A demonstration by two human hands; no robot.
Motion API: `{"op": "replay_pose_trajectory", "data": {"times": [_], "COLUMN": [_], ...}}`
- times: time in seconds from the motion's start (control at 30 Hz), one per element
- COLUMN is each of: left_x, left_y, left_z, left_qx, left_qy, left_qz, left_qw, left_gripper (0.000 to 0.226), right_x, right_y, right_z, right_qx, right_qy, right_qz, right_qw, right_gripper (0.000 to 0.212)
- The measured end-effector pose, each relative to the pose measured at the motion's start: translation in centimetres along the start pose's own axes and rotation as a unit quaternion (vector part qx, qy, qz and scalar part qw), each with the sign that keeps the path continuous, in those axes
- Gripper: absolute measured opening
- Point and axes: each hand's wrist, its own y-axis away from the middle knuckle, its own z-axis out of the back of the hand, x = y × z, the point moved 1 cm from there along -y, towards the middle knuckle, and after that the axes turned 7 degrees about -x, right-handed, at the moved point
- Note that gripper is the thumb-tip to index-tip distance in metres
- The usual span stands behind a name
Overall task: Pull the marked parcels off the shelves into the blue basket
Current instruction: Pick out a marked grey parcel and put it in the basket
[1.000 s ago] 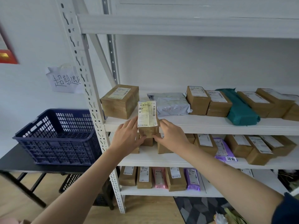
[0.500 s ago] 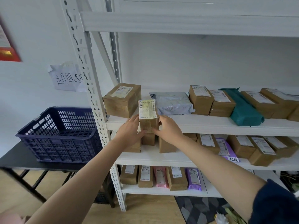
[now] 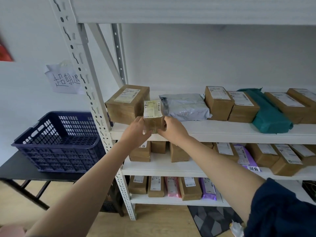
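Observation:
Both hands hold a small brown parcel point(image 3: 153, 117) with a white label at the front edge of the upper shelf point(image 3: 222, 132). My left hand point(image 3: 136, 131) grips its left side and my right hand point(image 3: 172, 130) grips its right side. The parcel sits between a large brown box point(image 3: 127, 103) and a grey mailer bag point(image 3: 185, 106). The blue basket point(image 3: 58, 142) stands on a black table point(image 3: 18, 171) to the left of the rack. A purple bag point(image 3: 246, 156) on the middle shelf carries a handwritten white tag.
Several brown boxes and a teal bag point(image 3: 268, 113) fill the upper shelf's right part. More boxes and pink and purple bags line the middle and bottom shelves. The white rack post point(image 3: 95, 106) stands between the shelves and the basket. A handwritten paper sign point(image 3: 65, 79) hangs on the wall.
Both hands have carried the small parcel up and back, from in front of the shelf edge onto the upper shelf between the large box and the grey bag.

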Motion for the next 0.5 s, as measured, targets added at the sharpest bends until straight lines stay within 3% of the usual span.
{"op": "replay_pose_trajectory", "data": {"times": [0.13, 0.5], "left_x": [0.5, -0.4], "left_y": [-1.8, -1.9], "left_z": [-0.1, 0.6], "left_qx": [0.0, 0.028], "left_qy": [-0.021, -0.067], "left_qz": [0.009, 0.036], "left_qw": [1.0, 0.997], "left_gripper": [0.043, 0.035], "right_x": [-0.3, -2.0], "right_y": [-2.0, -1.5], "right_z": [-0.4, 0.6], "right_qx": [0.013, 0.024], "right_qy": [0.049, 0.113], "right_qz": [-0.005, 0.027], "right_qw": [0.999, 0.993], "right_gripper": [0.038, 0.036]}}
